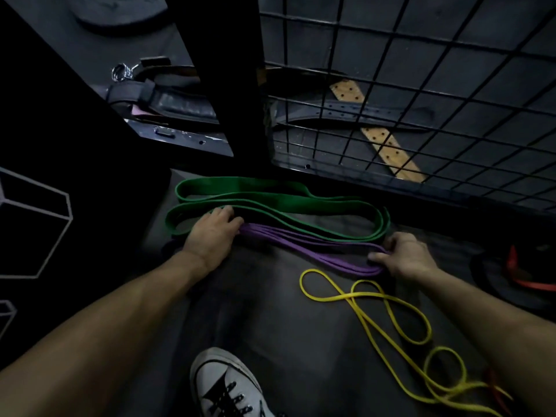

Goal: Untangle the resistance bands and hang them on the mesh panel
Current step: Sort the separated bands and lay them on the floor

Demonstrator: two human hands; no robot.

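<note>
1. Three bands lie on the floor below the mesh panel (421,85): green band (270,200) nearest it, purple band (301,240), then yellow band (376,308) (loose loops).
2. My left hand (210,233) and right hand (403,257) each grasp one end of the purple band.
3. I should lift both ends together, keeping the strands clear of the green.

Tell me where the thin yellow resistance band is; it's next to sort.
In the head view, the thin yellow resistance band lies looped on the floor at lower right, just below the purple band.
</note>
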